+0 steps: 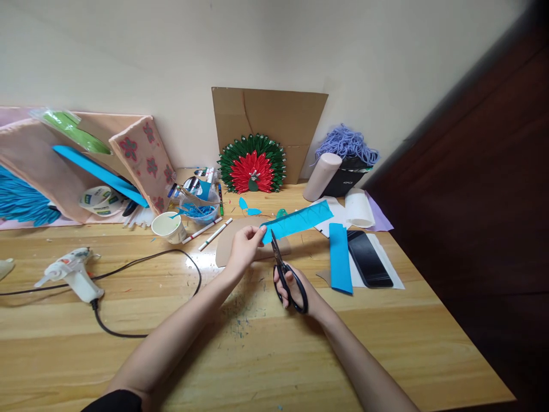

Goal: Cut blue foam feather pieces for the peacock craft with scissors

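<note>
Two holds: left fingers (250,233) pinch blue strip (295,222); right fingers (289,276) grip scissors (281,268).

We hold a long, bright blue strip (302,221) by its left end, aslant, its far end angled up to the right; dark curved lines mark its face; our black-handled scissors (280,269) point upward, blade tips at the strip's lower edge near that left end; whether they bite, we cannot tell.

A white glue gun (77,276) is noted at left; a dark phone (369,258) is laid over white paper (390,262) at right. Purple yarn (348,144) is heaped behind a pale cylinder (322,177), possibly a bottle.
</note>
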Demonstrator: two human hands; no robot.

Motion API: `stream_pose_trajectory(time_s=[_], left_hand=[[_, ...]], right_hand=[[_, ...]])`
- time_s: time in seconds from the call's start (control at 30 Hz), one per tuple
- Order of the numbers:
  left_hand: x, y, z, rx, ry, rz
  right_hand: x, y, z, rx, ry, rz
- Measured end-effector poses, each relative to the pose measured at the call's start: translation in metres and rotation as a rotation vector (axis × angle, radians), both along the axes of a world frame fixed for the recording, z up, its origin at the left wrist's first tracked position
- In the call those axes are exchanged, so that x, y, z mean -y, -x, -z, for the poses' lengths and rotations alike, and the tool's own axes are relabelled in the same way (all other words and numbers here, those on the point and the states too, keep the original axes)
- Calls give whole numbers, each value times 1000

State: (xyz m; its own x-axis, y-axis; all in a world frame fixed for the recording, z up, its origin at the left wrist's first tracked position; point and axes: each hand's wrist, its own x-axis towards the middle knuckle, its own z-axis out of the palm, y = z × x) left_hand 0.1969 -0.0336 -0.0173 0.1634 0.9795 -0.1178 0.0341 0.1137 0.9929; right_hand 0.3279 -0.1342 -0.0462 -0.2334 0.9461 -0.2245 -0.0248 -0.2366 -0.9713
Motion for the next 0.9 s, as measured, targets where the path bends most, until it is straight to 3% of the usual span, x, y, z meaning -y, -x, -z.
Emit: stream_pose_trajectory(time_s=[0.2,0.5,0.73,0.9], left_hand=[[4,0,-6,-86,-16,82],[1,2,-3,-105,-40,116],[-2,3,-2,-73,-85,82],[0,2,-3,-73,-127,50]], right_hand=[[0,0,9,-57,32,29],[-4,7,-11,36,68,92],[-3,6,-13,108,47,53],[-3,5,-4,95,35,62]])
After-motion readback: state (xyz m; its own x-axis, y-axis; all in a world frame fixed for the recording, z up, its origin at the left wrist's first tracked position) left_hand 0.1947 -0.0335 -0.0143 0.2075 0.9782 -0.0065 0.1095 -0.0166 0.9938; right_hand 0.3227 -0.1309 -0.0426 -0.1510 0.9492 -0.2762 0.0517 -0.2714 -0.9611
